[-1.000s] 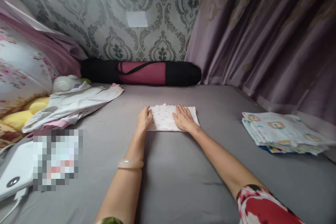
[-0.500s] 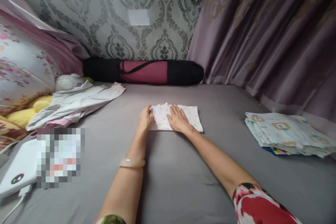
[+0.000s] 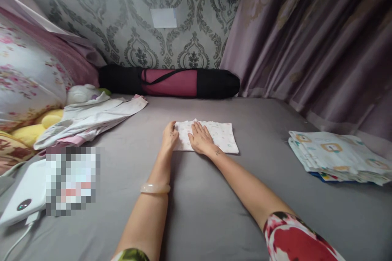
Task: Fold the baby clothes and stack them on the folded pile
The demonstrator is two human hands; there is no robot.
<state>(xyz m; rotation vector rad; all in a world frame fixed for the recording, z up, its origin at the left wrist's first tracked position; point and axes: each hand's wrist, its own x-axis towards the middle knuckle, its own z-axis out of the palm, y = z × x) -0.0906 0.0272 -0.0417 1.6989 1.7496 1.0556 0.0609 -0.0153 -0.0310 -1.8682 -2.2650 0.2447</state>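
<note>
A folded white cloth with small pastel prints lies flat on the grey sheet, in the middle of the head view. At its left edge my left hand is closed, with the fingers curled round the edge and partly hidden. My right hand rests palm down on the cloth, left of its centre, fingers stretched out. A pale bangle circles my left forearm.
To the right sits a stack of folded patterned cloths. At left are crumpled light clothes, a floral pillow, a white power bank with a cable, and a blurred-out item. A black and maroon rolled bag lies along the wall.
My right hand has slid a little to the left across the cloth, still flat. My left hand stays at the left edge. The view has shifted slightly.
</note>
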